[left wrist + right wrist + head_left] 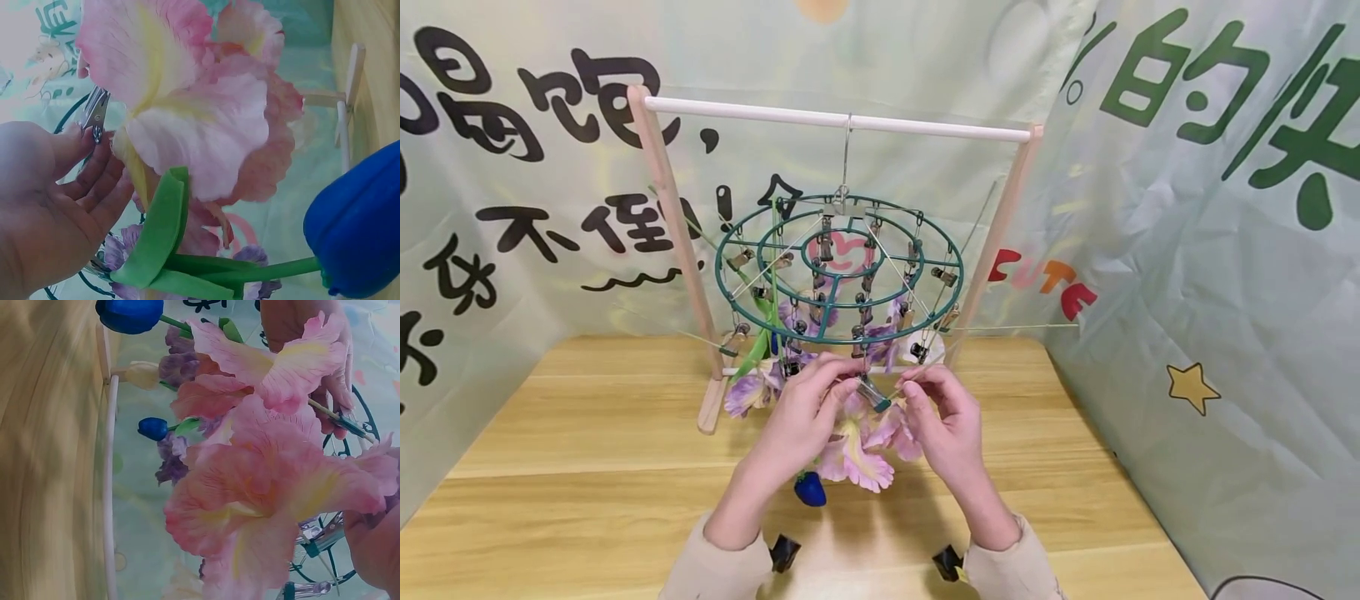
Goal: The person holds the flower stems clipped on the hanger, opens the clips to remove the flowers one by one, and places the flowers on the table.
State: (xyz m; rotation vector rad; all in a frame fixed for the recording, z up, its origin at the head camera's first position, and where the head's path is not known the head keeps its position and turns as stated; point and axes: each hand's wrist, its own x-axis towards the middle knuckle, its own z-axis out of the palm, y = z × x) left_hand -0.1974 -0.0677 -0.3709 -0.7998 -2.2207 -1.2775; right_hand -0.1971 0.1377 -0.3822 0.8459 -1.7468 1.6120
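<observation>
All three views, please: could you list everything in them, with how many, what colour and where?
Stand: one, pale wood and white, centre of the head view
Hanger: one, green, hung from the stand
Clips: over ten, metallic, hanging from the hanger
Thin stems: several, greenish, some jutting sideways
Pink flowers: several, pink and yellow, below the hanger
Purple flowers: several, purple, below the hanger
Blue tulips: at least two, blue, below the hanger
Table: one, light wood-grained, underneath
Backdrop: pale green, printed, behind and at both sides
Sleeves: two, beige, bottom of the head view
Left hand: one, bare, pinching a clip
Right hand: one, bare, apparently pinching a stem
</observation>
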